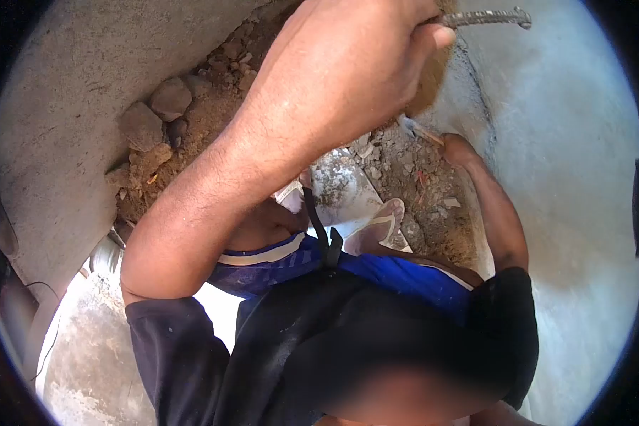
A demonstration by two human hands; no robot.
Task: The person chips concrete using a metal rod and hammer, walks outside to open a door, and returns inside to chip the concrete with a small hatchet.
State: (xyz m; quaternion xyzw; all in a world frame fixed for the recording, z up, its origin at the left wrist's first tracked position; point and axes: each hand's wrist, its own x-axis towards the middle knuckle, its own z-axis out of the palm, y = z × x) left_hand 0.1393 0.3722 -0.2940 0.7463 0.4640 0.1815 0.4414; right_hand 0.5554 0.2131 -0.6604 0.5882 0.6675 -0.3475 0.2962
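Close to the camera, my left hand (387,53) is raised at the top, closed around a ribbed steel bar (486,18). The bar sticks out to the right, and its far end is bent. Lower down on the right, my right hand (457,150) grips a short tool (426,133) with a wood-coloured handle. Its pale grey end points up-left toward the base of the wall; its exact kind is too small to make out. My left hand and forearm hide part of the ground and wall behind them.
A smooth grey wall (575,177) rises on the right, another rough concrete surface (71,92) on the left. Stones (170,99) and loose soil lie between them. Broken rubble (419,174) lies near my sandalled foot (380,227). A dark cable (53,319) runs at lower left.
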